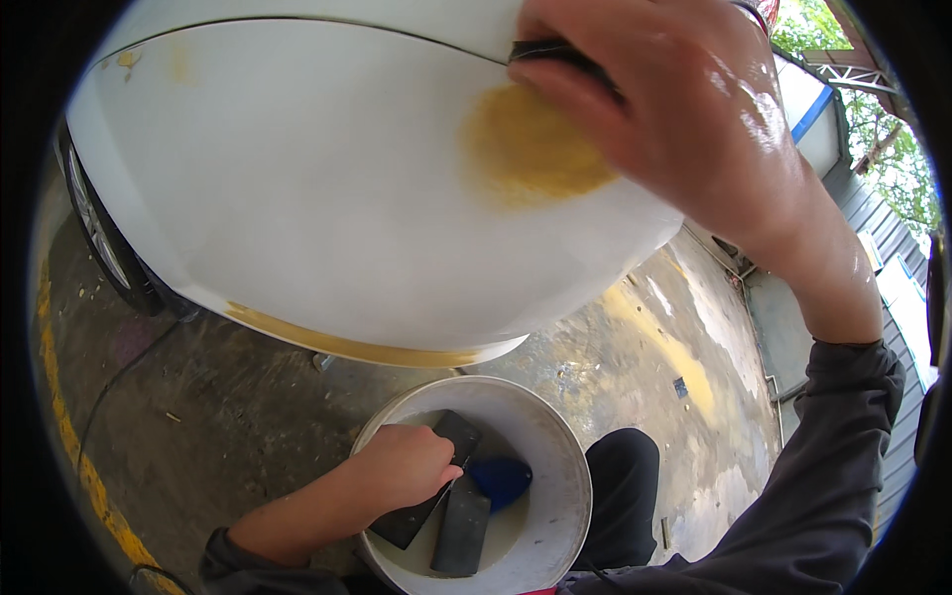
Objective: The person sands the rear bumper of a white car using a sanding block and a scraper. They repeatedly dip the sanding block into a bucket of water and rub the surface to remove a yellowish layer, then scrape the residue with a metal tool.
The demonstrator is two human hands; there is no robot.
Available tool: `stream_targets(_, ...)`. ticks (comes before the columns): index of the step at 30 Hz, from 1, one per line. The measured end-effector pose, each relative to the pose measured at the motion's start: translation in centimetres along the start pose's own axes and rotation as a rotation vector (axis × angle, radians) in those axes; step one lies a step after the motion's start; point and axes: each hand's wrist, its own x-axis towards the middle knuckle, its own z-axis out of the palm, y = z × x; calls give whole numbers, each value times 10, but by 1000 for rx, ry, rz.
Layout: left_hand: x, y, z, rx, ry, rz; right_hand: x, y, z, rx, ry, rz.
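Note:
My right hand point(669, 111) is raised at the upper right, its fingers closed around a thin black pad point(565, 56), mostly hidden. It is at the white car body panel point(320, 178), beside a yellowish sanded-looking patch point(532, 160). Wet streaks shine on that hand and wrist. Lower down, my left hand point(409, 461) reaches into a round white bucket point(561, 454) of cloudy water. Its fingers curl over a long dark block point(405, 524), with the thumb along one edge. A shorter dark block point(461, 532) and a blue object point(502, 480) lie beside it.
The panel has a yellow-brown lower edge point(335, 348). A car wheel point(97, 216) stands at the left. A dark cable point(111, 387) runs over the stained concrete floor point(223, 431). My knee point(625, 491) is close to the bucket's right side. A corrugated wall point(877, 201) rises at the right.

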Motion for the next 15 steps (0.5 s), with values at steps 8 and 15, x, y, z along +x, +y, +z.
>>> stream_targets(8,1,-3,9,-4,40,29,-5,3,3,-68,-9,-38)
stream_targets(15,3,-7,15,-48,248,55,15,-33,15,-159,-48,108)
